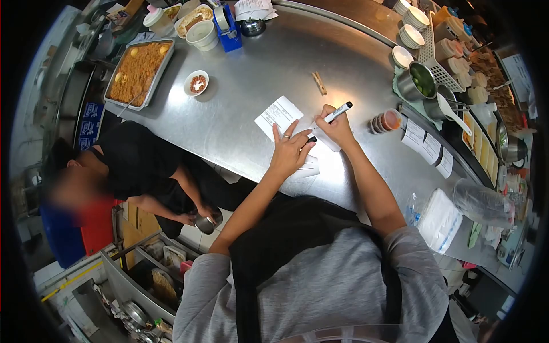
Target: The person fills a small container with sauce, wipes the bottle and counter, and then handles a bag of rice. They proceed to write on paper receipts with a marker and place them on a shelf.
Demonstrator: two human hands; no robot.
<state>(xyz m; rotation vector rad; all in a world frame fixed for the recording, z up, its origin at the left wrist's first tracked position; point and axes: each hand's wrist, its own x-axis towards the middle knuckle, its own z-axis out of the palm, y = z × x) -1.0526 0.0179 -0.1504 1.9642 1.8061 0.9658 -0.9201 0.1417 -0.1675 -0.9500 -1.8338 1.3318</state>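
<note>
My right hand [337,130] grips a white marker [337,112] with a black end, angled over a slip of paper [327,140] on the steel counter. My left hand [290,151] lies beside it, fingertips pressing on a printed receipt [278,114]. A small black marker cap [311,139] shows between the thumb and forefinger of that hand. Under the left wrist sticks out another paper slip [307,167]. Beyond both hands lies a wooden clothespin [319,83]. The marker's tip is hidden by my right fingers.
The steel counter [246,80] holds a food tray [140,74], a small bowl [197,83] and a blue tape dispenser [227,28]. Sauce cups [386,121] and metal pots [416,81] stand right. A co-worker [148,166] bends at the left with a metal bowl [208,220].
</note>
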